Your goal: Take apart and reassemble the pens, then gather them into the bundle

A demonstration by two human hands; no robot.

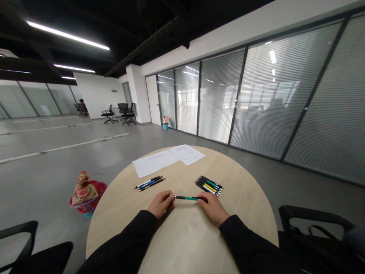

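A green pen (186, 198) lies level just above the round wooden table (182, 236), held at both ends. My left hand (161, 203) pinches its left end and my right hand (211, 207) pinches its right end. Both hands are closed, with black sleeves behind them. A small group of blue and black pens (149, 183) lies to the upper left of my hands. A bigger bunch of several pens (209, 185), black, green and yellow, lies to the upper right.
Two white paper sheets (168, 158) lie at the table's far edge. Black chair arms stand at the lower left (19, 236) and lower right (310, 217). A red basket with a bag (85, 194) sits on the grey floor to the left.
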